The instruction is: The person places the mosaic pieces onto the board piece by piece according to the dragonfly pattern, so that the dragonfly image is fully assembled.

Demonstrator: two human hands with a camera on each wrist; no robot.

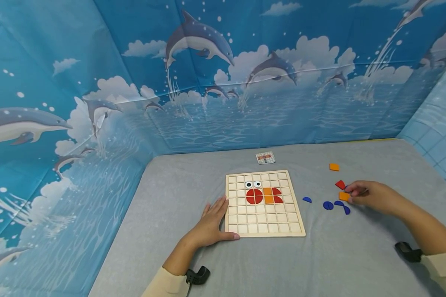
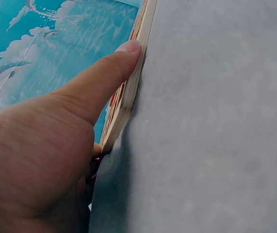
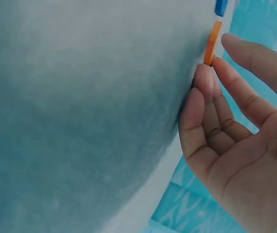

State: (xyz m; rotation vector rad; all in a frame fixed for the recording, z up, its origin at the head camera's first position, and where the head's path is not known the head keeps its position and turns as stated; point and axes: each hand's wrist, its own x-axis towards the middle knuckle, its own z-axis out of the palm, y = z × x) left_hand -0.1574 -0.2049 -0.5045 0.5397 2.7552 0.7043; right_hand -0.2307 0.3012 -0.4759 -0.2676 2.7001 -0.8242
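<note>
My left hand [image 1: 208, 228] rests at the near left corner of a wooden grid board [image 1: 265, 235]. Its thumb [image 2: 106, 73] lies straight along the near edge, and the other fingers reach along the left side. On the board sit two eye pieces [image 1: 249, 185], a red circle of quarter pieces [image 1: 250, 200], orange squares [image 1: 269, 199] and red quarter pieces [image 1: 278, 199]. My right hand [image 1: 373, 198] is over loose pieces at the right, fingertips by an orange square [image 1: 343, 196]. In the right wrist view its thumb stands apart from the bent fingers, beside an orange piece [image 3: 212, 43].
Near the right hand lie a red piece [image 1: 340, 184], another orange square [image 1: 334, 167] and several blue pieces [image 1: 328, 205]. One blue half-round piece [image 1: 307, 199] is closer to the board. A pattern card [image 1: 265, 157] lies behind it. Dolphin-print curtains surround the grey table [image 1: 163, 206].
</note>
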